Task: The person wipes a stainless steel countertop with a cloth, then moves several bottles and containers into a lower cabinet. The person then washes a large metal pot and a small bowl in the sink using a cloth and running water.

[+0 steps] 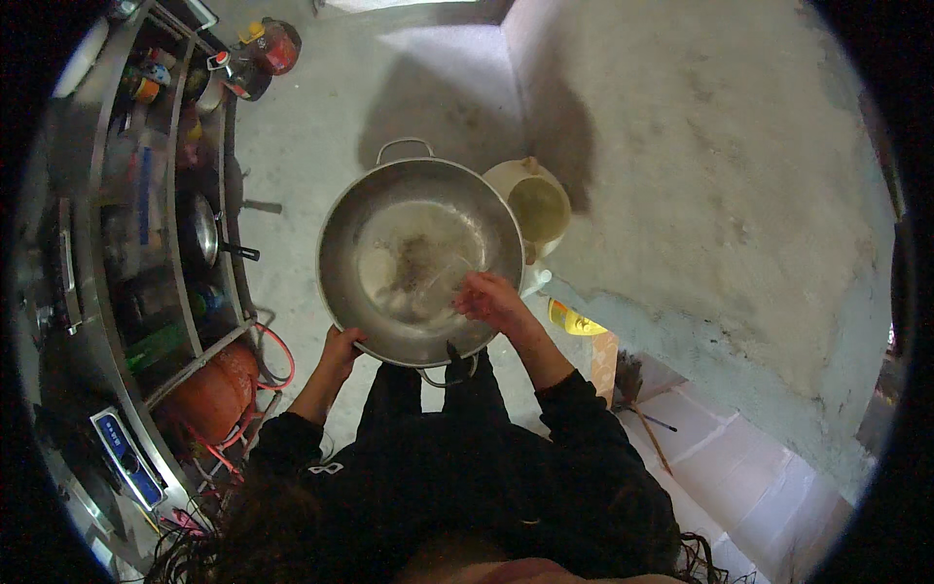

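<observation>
In front of my legs is a wide metal wok pan point(394, 179) with a loop handle on its far side and another on its near side. My left hand point(343, 349) grips its rim at the lower left. Over the right part of the bowl is my right hand point(487, 298), fingers curled and blurred. Whether that hand holds something small cannot be made out. The pan's bottom point(416, 255) looks wet and shiny, with a darker patch near the middle. Just beyond the pan's right edge stands a pale bucket point(503, 177) with a yellowish liquid inside.
A metal rack point(182, 292) runs along the left, holding a frying pan point(206, 230). Beneath it are an orange gas cylinder point(219, 387) and a red hose point(290, 358). Large bottles point(273, 51) stand at the upper left. A yellow package point(573, 319) lies by the right wall point(693, 182).
</observation>
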